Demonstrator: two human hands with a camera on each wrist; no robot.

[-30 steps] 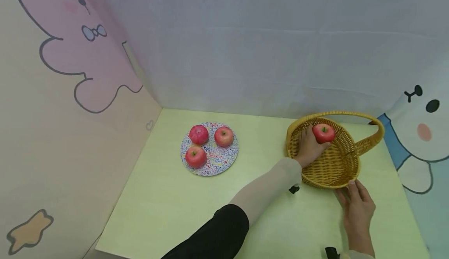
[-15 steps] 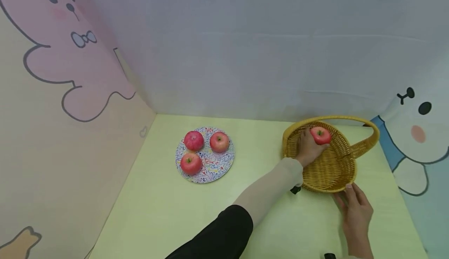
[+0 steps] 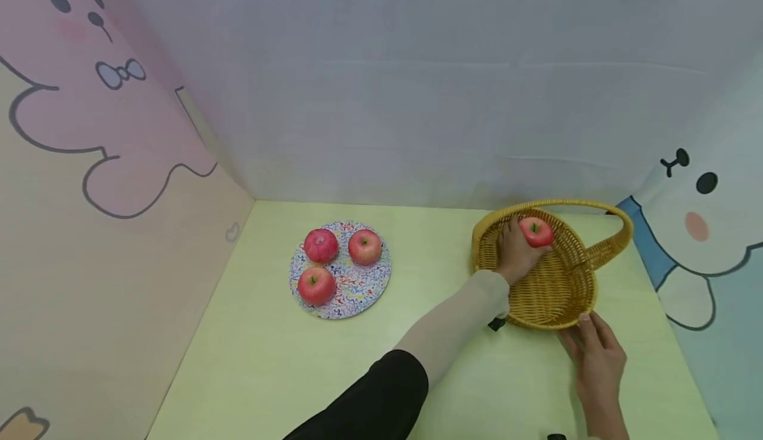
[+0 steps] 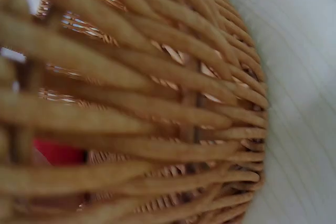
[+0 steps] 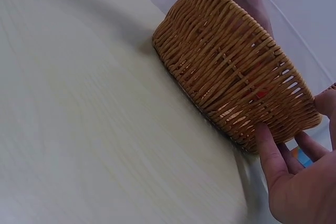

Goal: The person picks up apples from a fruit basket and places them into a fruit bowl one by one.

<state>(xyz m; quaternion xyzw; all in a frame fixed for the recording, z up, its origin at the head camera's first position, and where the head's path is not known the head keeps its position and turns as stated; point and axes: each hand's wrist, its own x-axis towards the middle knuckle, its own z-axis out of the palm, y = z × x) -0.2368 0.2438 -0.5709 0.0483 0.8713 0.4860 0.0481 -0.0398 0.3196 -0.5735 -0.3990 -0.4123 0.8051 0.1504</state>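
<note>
Right hand point(image 5: 299, 182) fingertips touch wicker basket point(image 5: 231, 72) wall; basket on pale table point(image 5: 79, 129).

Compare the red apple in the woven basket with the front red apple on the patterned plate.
The red apple in the yellow wicker basket is gripped by the left hand; the front red apple on the patterned plate lies untouched. The first sits alone; the second has two neighbours. Both are red, stem up.

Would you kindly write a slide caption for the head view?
Left hand holds a red apple inside the wicker basket; right hand touches its near rim.
</note>
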